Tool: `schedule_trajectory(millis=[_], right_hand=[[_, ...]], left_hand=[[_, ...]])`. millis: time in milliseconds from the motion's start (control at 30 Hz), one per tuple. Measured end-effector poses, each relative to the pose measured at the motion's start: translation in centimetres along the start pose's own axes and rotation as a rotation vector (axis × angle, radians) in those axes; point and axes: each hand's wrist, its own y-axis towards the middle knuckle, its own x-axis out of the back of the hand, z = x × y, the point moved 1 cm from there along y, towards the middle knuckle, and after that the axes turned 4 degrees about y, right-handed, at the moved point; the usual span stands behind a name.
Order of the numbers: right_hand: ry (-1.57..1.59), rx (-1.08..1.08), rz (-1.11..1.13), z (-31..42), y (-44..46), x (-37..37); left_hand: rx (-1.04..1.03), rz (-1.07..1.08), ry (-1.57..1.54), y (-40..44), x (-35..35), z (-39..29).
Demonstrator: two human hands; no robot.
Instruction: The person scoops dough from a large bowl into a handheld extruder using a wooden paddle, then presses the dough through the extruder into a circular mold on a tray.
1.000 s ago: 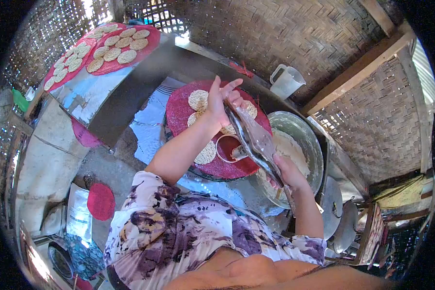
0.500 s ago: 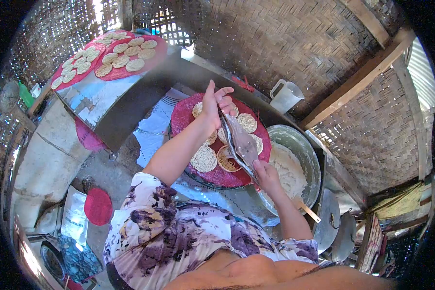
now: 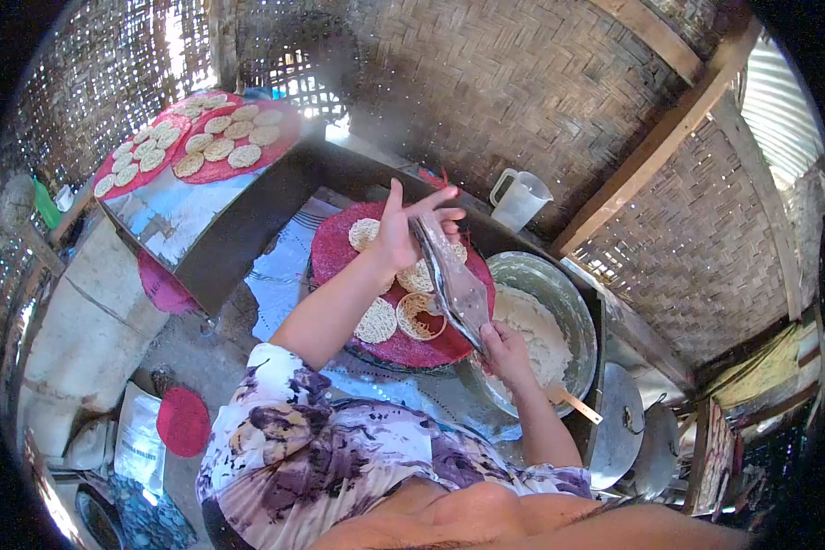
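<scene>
My right hand (image 3: 508,354) grips the lower end of a flat grey paddle-shaped tool (image 3: 458,284), which looks plastic-covered and slants over the tray. At its upper end my left hand (image 3: 411,229) touches it, with thumb and fingers stretched apart. Beneath lies a round red mat (image 3: 339,240) bearing several pale discs of noodle-like strands, such as one disc (image 3: 375,322) near the front. Beside that disc, a round ring (image 3: 401,321) encloses loose strands and part of the red surface. The tool and my left hand hide some of the discs.
Right of the mat stands a large metal basin (image 3: 588,321) of pale dough (image 3: 532,335), with a wooden paddle handle (image 3: 577,403) over its rim. Behind is a plastic pitcher (image 3: 522,202). More discs lie on red mats (image 3: 192,179) at the back left. Pot lids (image 3: 614,431) lean right.
The whole view has shifted slightly, so most things sit further left and lower. My left fingers stretch out further. The right hand keeps its grip on the tool.
</scene>
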Motion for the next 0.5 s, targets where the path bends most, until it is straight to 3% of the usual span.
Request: schedule_trajectory(millis=[100,200,300,333,433,500], right_hand=[[0.109,0.012,-0.006,0.6,-0.9,0.1],[0.097,0.027,0.019,0.3,-1.0,0.5],[0.067,0.049,-0.033,0.1,-1.3,0.3],[0.036,0.054,-0.066,-0.4,-1.2,0.4],[0.127,0.073,-0.128,-0.7,-2.1,0.9],[0.143,0.107,-0.159,-1.3,-2.7,1.6]], left_hand=[[0.265,-0.238,0.68,-1.0,1.9,3.0],[0.266,-0.117,1.179,-2.0,6.3,6.8],[0.31,-0.046,1.126,-2.8,7.2,7.1],[0.321,-0.181,1.215,-4.4,4.0,6.3],[0.23,-0.036,1.637,-4.9,4.2,5.4],[-0.049,-0.114,1.831,-5.8,2.8,5.7]])
